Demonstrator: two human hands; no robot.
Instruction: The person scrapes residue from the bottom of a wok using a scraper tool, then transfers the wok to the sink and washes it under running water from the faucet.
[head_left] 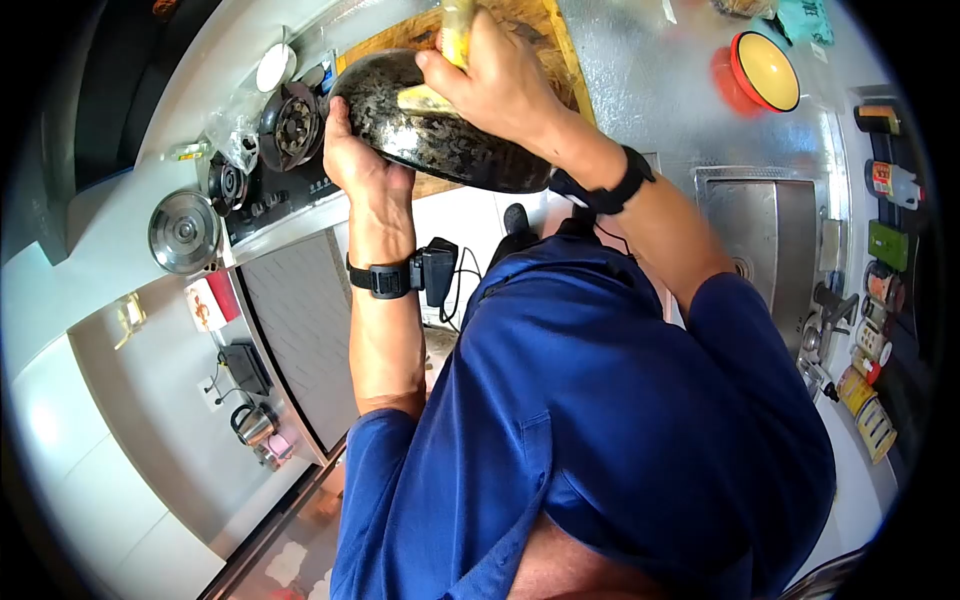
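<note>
A dark wok-like pan [450, 145] with a worn, mottled surface is held up at a tilt in front of my body. My left hand [357, 155] grips its left edge, some of its fingers hidden by the pan. My right hand [500, 85] is closed around a yellow tool [457, 35], whose handle sticks up past the fist. A flat yellowish part [424, 100] below the hand rests against the pan's surface. The tool's exact kind is unclear. Beneath and behind the pan lies a wooden cutting board [555, 45] on the metal counter.
A gas stove [290, 185] stands to the left, with a metal lid [184, 231] beside it. On the right are a sink [765, 240] and a yellow bowl with a red rim [768, 72]. Bottles and jars line the far right shelf; a kettle [254, 425] sits lower left.
</note>
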